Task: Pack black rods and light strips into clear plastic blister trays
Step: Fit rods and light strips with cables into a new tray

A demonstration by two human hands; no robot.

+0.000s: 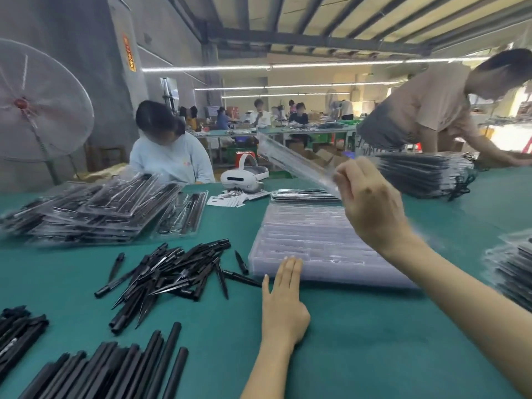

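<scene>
Right hand: the right hand is up in the air over the table, fingers curled and pinching the near end of one clear blister tray. The tray is lifted and tilted, its far end pointing up and away to the left.
Left hand: the left hand lies flat with fingers straight and together, fingertips touching the near edge of the stack of empty trays. It's not gripping anything.
Empty trays: the clear stack sits on the green table right in the middle, under the raised right hand.
Spikes: a messy heap of pointed black rods is just left of the left hand, a few strays lying beside the tray stack.
Tubes: thicker black tubes are lined up at the near left edge, more at the far left.
Packed trays: filled trays are piled at the back left, another pile back right, and some at the right edge.
Other stuff: a white headset sits at the far side next to small white packets. A seated person is opposite, another person leans over the right pile, and a big fan stands on the left.
</scene>
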